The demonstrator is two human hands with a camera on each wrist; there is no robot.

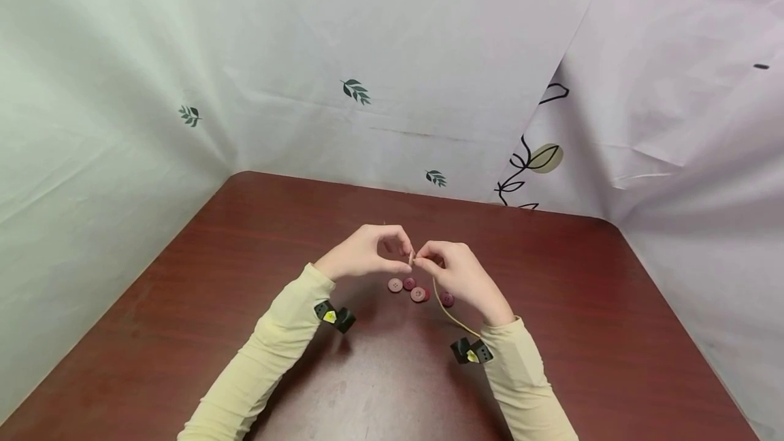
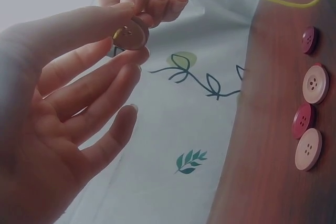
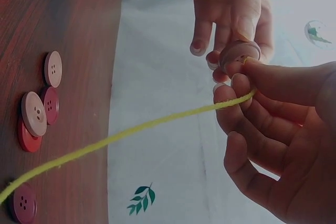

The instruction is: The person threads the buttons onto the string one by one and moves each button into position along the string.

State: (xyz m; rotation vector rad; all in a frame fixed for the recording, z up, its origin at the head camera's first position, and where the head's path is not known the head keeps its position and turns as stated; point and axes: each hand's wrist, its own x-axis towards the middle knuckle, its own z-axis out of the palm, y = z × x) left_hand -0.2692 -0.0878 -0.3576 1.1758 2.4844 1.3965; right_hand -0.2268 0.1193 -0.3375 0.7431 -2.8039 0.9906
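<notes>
Between thumb and fingers, my left hand (image 1: 367, 255) pinches a brownish-pink button (image 2: 135, 36) by its edge, held up above the table. My right hand (image 1: 461, 276) meets it from the other side, thumb and fingertips pinching a yellow cord (image 3: 131, 129) close to the button's face. A short bit of yellow shows at the button's holes in the left wrist view. The cord's long part trails from the right hand down toward the right sleeve. Fingertips partly hide where cord and button meet.
Below the hands, several loose buttons lie on the dark red-brown table (image 1: 275, 209): pale pink ones (image 3: 53, 69), a red one (image 3: 29, 136) partly under a pale one, and dark maroon ones (image 3: 24, 204). A white printed cloth (image 1: 294, 128) hangs behind the table and along its sides.
</notes>
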